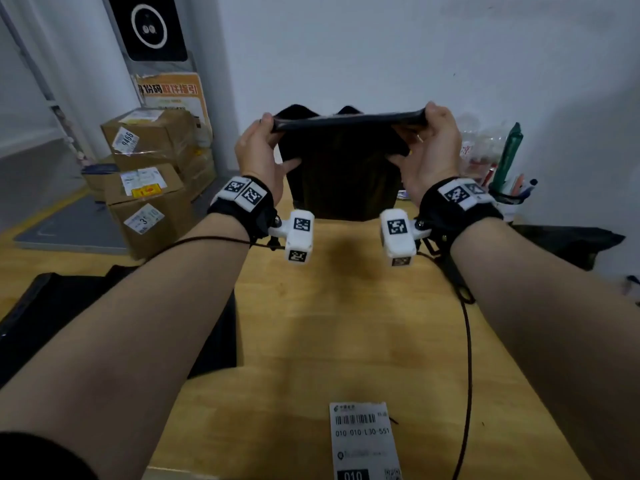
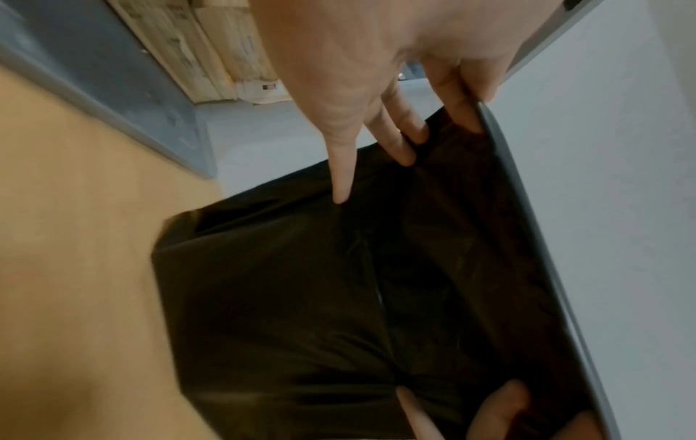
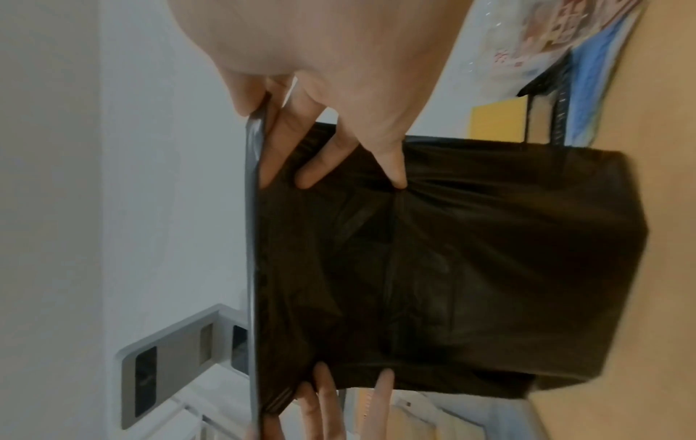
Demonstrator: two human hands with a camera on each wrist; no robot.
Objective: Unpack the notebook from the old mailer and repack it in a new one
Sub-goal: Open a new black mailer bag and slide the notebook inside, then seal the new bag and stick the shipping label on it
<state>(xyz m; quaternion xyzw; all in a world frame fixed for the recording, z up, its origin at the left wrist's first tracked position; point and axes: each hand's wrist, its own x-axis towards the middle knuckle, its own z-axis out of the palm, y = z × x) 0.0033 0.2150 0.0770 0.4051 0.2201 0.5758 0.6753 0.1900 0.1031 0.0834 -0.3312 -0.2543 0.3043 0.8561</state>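
A black plastic mailer (image 1: 346,174) hangs upright over the far end of the wooden table (image 1: 346,323), its bottom just at the tabletop. My left hand (image 1: 263,147) pinches the left end of its top edge, and my right hand (image 1: 429,147) pinches the right end. In the left wrist view, the left hand's fingers (image 2: 399,140) press the near face of the mailer (image 2: 320,297). In the right wrist view, the right hand's fingers (image 3: 331,160) do the same on the mailer (image 3: 471,268). The bag's lower part bulges in a boxy shape. No notebook is visible.
A white shipping label (image 1: 363,441) lies near the table's front edge. Black mailers (image 1: 69,323) lie at the left, and another black mailer (image 1: 568,244) lies at the right. Stacked cardboard boxes (image 1: 149,188) stand far left. A pen holder (image 1: 509,188) stands far right.
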